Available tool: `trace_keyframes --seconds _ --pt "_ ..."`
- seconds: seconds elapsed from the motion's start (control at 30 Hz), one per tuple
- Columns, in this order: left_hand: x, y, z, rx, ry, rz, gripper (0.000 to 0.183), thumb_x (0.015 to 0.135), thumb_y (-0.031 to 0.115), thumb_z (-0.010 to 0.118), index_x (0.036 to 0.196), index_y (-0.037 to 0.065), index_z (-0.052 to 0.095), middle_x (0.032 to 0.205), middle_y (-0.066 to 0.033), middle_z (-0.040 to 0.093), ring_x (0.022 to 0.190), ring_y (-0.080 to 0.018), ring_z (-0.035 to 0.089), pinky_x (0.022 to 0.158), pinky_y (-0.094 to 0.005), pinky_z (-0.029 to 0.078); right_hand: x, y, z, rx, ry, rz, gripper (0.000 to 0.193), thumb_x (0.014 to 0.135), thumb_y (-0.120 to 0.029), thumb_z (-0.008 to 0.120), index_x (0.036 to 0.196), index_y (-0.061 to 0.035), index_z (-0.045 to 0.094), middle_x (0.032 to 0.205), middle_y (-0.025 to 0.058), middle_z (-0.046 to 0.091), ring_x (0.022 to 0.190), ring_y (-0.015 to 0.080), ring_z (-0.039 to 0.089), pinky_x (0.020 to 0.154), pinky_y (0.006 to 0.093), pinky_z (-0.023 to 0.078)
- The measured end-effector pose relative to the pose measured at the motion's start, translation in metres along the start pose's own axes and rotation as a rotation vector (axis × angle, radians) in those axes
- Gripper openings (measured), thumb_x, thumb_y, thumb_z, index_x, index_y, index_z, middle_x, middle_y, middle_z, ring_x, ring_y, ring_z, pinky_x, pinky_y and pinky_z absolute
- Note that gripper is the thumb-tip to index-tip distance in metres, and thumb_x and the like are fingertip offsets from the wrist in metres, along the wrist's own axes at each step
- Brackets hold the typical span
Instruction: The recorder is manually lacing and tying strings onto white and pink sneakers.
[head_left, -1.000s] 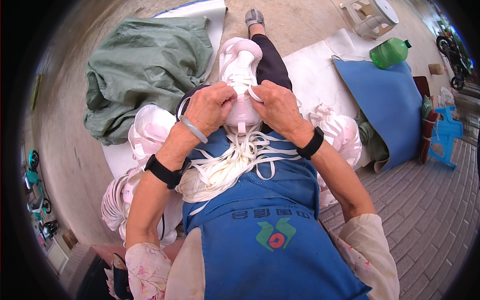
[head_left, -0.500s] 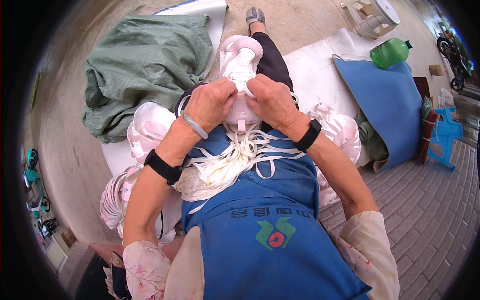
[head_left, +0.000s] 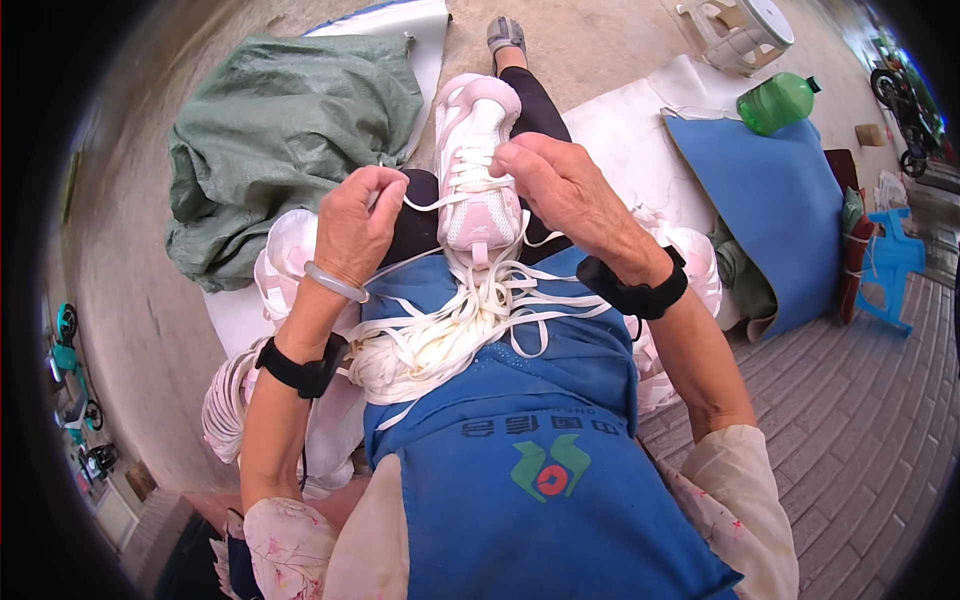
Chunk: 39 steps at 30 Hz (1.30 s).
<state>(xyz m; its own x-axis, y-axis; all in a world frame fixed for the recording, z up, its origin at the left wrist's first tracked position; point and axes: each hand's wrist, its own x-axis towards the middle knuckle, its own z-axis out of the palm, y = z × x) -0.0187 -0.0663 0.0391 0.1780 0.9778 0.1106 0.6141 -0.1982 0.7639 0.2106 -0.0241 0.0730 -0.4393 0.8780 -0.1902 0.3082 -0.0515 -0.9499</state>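
A pale pink and white sneaker (head_left: 480, 215) rests between my legs, its heel away from me and its toe toward me. White laces (head_left: 474, 168) cross its tongue. Left of the shoe, my left hand (head_left: 358, 225) is closed in a pinch on a white shoelace (head_left: 425, 206) that runs taut to the lower eyelets. My right hand (head_left: 570, 190) is at the shoe's right side, thumb and fingers drawn together beside the laces; what lies between them is hidden. A bundle of loose white laces (head_left: 430, 345) lies on my blue apron (head_left: 490, 420), below the toe.
More pink and white shoes (head_left: 290, 255) are stacked left and right of my lap. A green woven sack (head_left: 290, 140) lies at far left. On the right are a blue sheet (head_left: 765, 210), a green bottle (head_left: 775, 105), a white stool (head_left: 740, 35) and a blue plastic stool (head_left: 890, 270).
My hands have moved apart from above the shoe's tongue. The left went left and down, drawing a lace out; the right shifted right. The crossed laces now show.
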Motion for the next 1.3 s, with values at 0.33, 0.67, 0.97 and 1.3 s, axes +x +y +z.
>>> trace_keyframes --seconds 0.33,0.67,0.97,1.3 --pt "-0.004 0.055 -0.01 -1.267 -0.489 -0.465 0.029 0.095 0.025 0.054 0.101 -0.003 0.06 0.078 -0.0007 0.059 0.047 -0.0045 0.042 0.045 -0.0156 0.036 -0.006 -0.05 0.017 0.947 -0.108 -0.155 0.022 0.099 -0.02 0.046 0.104 -0.0003 0.054 0.069 -0.0001 0.05 0.056 0.0073 0.048 0.05 0.0201 0.04" --pt "-0.034 0.01 -0.066 0.147 -0.271 -0.317 0.026 0.085 0.02 0.064 0.099 -0.001 0.064 0.075 -0.0067 0.062 0.064 -0.0104 0.056 0.057 -0.0286 0.045 -0.021 0.013 0.038 0.746 0.079 0.197 0.018 0.093 -0.01 0.056 0.105 0.0037 0.058 0.087 0.0103 0.064 0.076 0.0144 0.064 0.068 0.0256 0.055" --pt "-0.017 0.037 0.006 -0.899 -0.373 -0.521 0.032 0.096 0.015 0.05 0.121 -0.004 0.054 0.097 -0.006 0.063 0.07 -0.007 0.058 0.068 -0.0224 0.053 -0.042 0.024 0.061 0.163 0.162 -0.054 0.012 0.089 -0.007 0.058 0.097 0.0004 0.064 0.073 0.0107 0.065 0.061 0.0136 0.065 0.053 0.0265 0.051" --pt "-0.018 0.026 0.011 -0.705 -0.442 -0.629 0.023 0.093 0.024 0.059 0.092 0.002 0.061 0.076 0.0013 0.059 0.058 -0.004 0.056 0.052 -0.0164 0.043 -0.039 0.045 0.041 0.003 0.279 -0.052 0.015 0.085 -0.011 0.061 0.094 0.0006 0.065 0.079 0.0178 0.063 0.069 0.0323 0.062 0.064 0.0357 0.05"
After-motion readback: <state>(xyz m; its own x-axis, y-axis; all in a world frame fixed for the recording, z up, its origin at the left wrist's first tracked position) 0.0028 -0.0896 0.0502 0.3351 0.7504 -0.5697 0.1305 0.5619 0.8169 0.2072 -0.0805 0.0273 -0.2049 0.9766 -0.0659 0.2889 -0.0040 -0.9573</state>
